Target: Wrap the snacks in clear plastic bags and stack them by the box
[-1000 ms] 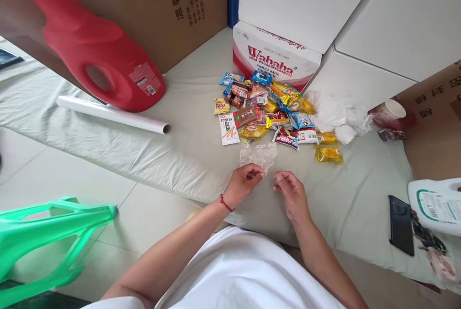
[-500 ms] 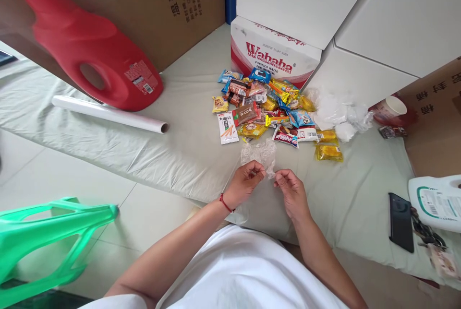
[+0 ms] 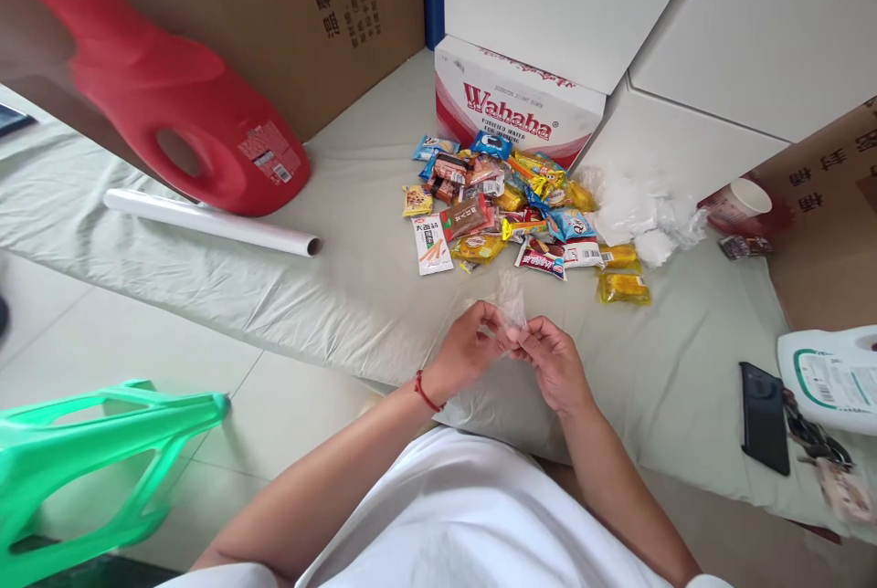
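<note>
My left hand (image 3: 467, 349) and my right hand (image 3: 554, 360) meet over the near edge of the pale cloth-covered surface (image 3: 356, 287), fingertips pinched together on a small crumpled clear plastic bag (image 3: 511, 305). The bag sticks up between the thumbs. A red string circles my left wrist. Just beyond the hands lies a pile of snack packets (image 3: 511, 214) in yellow, blue, red and white wrappers.
A red jug (image 3: 171, 113) lies at the left with a white roll (image 3: 209, 221) in front of it. A Wahaha carton (image 3: 521, 113) and white boxes stand behind. Crumpled clear plastic bags (image 3: 644, 218), a paper cup (image 3: 744, 204), a black phone (image 3: 762, 416), a white bottle (image 3: 829, 378) and a green stool (image 3: 96, 460) are around.
My hands have come together; the right hand now also pinches the bag, which is gathered smaller and lifted between the fingertips.
</note>
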`<control>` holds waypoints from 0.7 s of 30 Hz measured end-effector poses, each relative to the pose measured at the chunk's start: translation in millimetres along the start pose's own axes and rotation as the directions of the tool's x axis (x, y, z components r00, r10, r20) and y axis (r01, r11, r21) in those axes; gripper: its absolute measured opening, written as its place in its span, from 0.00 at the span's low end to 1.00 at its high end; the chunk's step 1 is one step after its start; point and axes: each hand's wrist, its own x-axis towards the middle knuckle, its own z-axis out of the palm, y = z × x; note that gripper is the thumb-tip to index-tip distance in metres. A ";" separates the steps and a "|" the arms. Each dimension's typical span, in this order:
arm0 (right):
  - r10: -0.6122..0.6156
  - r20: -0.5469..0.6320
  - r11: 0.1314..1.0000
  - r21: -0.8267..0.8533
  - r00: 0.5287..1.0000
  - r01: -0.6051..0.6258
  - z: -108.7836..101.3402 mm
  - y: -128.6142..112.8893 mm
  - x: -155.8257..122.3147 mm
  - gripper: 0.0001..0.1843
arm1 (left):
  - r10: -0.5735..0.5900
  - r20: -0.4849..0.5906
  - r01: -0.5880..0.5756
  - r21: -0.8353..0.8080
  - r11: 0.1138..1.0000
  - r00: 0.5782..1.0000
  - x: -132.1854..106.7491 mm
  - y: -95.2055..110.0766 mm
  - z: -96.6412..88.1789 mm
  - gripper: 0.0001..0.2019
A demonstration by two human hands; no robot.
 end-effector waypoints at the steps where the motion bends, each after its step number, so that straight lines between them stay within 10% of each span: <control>1: -0.016 0.001 1.000 -0.009 1.000 0.016 0.8 -0.2 -0.3 0.17 | -0.001 0.014 0.000 0.037 0.999 1.000 -1.9 0.5 2.3 0.19; 11: -0.034 -0.072 0.999 0.009 0.997 0.035 -18.5 -20.5 6.4 0.16 | 0.008 -0.122 -0.019 -0.094 0.995 0.992 4.3 4.2 -16.1 0.11; 21: 0.127 -0.043 0.991 0.050 0.991 -0.125 13.1 -1.6 -4.0 0.25 | 0.262 -0.211 -0.199 0.279 0.940 0.942 -13.2 0.8 10.2 0.06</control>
